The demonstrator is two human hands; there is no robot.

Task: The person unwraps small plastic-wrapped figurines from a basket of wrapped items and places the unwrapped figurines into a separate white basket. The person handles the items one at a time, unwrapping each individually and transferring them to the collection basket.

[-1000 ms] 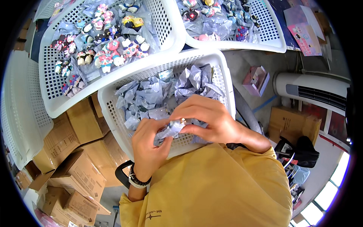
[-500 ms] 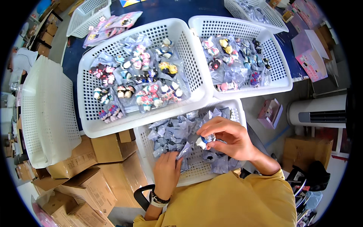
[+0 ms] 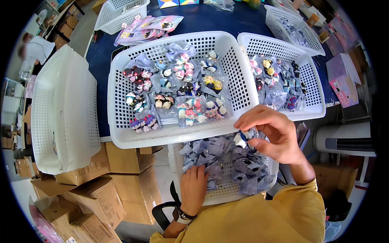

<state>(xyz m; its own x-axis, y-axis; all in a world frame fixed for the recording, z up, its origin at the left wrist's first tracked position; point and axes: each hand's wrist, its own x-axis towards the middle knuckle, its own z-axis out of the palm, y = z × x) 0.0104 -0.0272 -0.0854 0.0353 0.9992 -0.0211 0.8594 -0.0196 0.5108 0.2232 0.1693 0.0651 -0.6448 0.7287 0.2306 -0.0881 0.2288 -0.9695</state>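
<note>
Lifting a white-and-blue toy (image 3: 240,140) in pinched right fingers (image 3: 255,116) from over the lower basket (image 3: 227,198) to near the large upper basket (image 3: 174,140), thus above the grey packets (image 3: 206,150); resting left fingers (image 3: 193,175) there, grasp indeterminable.

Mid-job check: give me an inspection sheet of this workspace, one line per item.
Surface: blue tabletop bearing white perforated baskets.
Job's things: white-and-blue figurine in hand; grey plastic wrappings in the lower basket; bagged figurines in the large basket.
Clutter: cardboard boxes, stacked baskets at left.
Grippers: right hand pinches the figurine; left hand is at the wrappings.
Cables: nothing clearly seen.
Surroundings: another person, far left.
</note>
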